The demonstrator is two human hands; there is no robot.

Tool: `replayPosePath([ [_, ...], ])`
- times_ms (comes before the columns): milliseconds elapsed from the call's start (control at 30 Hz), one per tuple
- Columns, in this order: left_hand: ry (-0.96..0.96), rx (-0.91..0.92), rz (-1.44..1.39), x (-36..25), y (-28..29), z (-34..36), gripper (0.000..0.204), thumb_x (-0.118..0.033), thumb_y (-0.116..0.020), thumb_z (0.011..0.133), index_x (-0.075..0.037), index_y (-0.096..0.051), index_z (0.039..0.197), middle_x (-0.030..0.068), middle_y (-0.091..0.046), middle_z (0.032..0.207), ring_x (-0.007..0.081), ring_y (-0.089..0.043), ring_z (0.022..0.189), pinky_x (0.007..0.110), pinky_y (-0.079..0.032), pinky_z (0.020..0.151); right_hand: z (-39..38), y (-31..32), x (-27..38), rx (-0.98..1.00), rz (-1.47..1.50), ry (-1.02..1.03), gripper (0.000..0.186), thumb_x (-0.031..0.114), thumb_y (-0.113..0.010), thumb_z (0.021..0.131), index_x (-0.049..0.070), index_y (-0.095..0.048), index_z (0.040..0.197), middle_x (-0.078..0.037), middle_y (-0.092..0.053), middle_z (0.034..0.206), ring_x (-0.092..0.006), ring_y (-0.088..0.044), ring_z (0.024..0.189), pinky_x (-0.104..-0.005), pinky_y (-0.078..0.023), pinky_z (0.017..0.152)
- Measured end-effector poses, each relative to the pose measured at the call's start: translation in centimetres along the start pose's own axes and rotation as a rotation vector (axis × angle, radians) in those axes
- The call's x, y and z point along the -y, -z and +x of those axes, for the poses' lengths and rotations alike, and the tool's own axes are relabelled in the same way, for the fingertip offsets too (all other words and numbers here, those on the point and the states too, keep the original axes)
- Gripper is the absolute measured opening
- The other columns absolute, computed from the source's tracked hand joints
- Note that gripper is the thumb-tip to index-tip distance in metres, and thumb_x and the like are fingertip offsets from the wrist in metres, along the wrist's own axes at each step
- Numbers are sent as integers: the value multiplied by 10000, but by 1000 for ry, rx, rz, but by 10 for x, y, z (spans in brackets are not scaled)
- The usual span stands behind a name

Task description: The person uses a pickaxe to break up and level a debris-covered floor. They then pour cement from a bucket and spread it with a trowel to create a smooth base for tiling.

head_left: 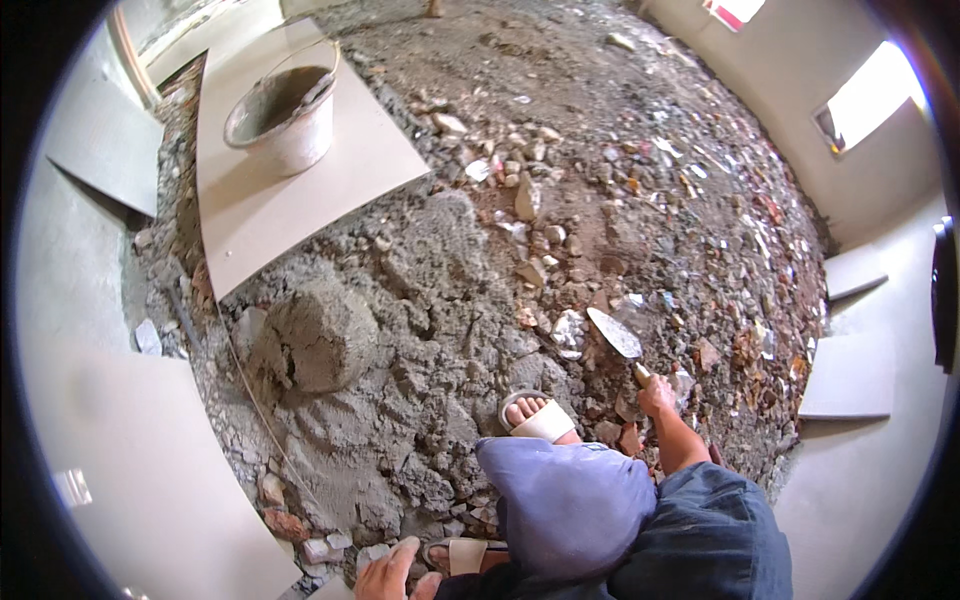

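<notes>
My right hand (657, 398) grips the wooden handle of a trowel (614, 334), whose pale blade is over the rubble beside my sandalled foot (540, 416). My left hand (388, 575) is at the lower edge near my other foot, fingers slightly bent and apart, holding nothing that I can see. Loose grey mortar (420, 330) covers the ground before me, with a rounded mound (315, 340) at the left. A pale bucket (295, 135) with a wire handle stands farther up on a large beige board (260, 235).
Stones and broken debris (690, 240) spread across the right and far ground. A thin line (250, 390) runs down the left side. Pale panels (845, 375) lie along the right wall, others (150, 450) along the left. The right wall (790, 120) has two bright windows.
</notes>
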State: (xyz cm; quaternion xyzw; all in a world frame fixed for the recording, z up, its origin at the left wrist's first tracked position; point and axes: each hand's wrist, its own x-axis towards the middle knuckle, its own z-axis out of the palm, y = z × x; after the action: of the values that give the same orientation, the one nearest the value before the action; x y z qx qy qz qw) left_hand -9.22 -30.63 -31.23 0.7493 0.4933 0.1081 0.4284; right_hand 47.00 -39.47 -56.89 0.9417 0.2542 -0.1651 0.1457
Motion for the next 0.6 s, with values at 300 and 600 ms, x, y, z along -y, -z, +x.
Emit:
replayPosePath([
  [300, 72, -102, 30, -15, -1, 39, 466, -285, -665, 824, -31, -552, 1198, 145, -616, 1132, 313, -597, 995, 397, -452, 849, 19, 3, -11, -45, -143, 289, 364, 194, -671, 688, 23, -546, 984, -196, -579, 1001, -356, -566, 992, -442, -453, 849],
  [600, -8, -121, 73, -31, -2, 43, 492, -320, -680, 818, -62, -542, 1213, 107, -610, 1152, 269, -614, 939, 375, -464, 814, -47, 76, 117, 61, 286, 748, 359, 305, -589, 841, 96, -466, 1106, -246, -611, 871, -444, -596, 781, -509, -454, 663],
])
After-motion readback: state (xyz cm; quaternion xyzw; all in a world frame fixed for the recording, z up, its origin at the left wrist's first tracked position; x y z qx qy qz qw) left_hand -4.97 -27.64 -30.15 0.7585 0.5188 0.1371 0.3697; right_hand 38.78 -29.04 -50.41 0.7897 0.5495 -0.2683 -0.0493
